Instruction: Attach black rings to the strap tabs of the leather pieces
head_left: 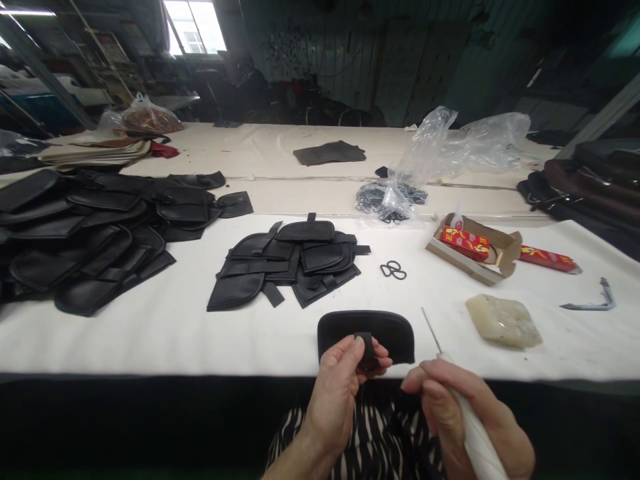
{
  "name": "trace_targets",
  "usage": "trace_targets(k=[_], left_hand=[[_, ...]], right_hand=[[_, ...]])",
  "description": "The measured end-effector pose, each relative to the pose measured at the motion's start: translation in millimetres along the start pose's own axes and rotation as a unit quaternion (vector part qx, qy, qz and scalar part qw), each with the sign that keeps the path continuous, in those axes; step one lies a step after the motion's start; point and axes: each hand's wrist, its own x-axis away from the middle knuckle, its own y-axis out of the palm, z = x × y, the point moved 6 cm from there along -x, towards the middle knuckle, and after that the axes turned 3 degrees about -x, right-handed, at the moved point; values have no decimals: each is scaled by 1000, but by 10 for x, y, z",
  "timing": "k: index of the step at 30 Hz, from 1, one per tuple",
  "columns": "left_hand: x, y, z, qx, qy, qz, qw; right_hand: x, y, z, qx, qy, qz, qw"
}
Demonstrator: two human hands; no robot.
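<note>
My left hand (335, 393) pinches a small black leather tab (367, 350) against the near edge of a black leather pouch piece (367, 333), which rests at the table's front edge. My right hand (450, 407) grips a steel awl (433, 332) with a white wrapped handle, and its thin point rises just right of the pouch piece, apart from the leather. A stack of black leather pieces (285, 263) lies beyond both hands, with several small black rings (393, 270) to its right.
A larger heap of black leather pieces (85, 227) covers the left of the white-covered table (165, 340). To the right are a pale wax block (503, 321), an open cardboard box (473, 248) with red packets, and a bent metal tool (595, 300). Plastic bags (430, 150) lie beyond.
</note>
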Motion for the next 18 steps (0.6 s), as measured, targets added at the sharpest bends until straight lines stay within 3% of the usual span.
trace_targets(k=[4,7,11,15,18], left_hand=[[79,26,80,-122,34,-12,992],[126,67,133,-171,36,-21,984],[153,148,177,-179,35,-37,982],[154,158,199,-231,37,-8,972],[156,157,173,-252,32,-8,967]], right_hand=[[77,46,-80,112,-157,-2,981],[63,121,-124,132,-230,-34,964],[-33,218,-126,135,-258,-104,951],[-121,295,-74,130,-255,-196,938],[-165,300,-29,132,-237,-213,939]])
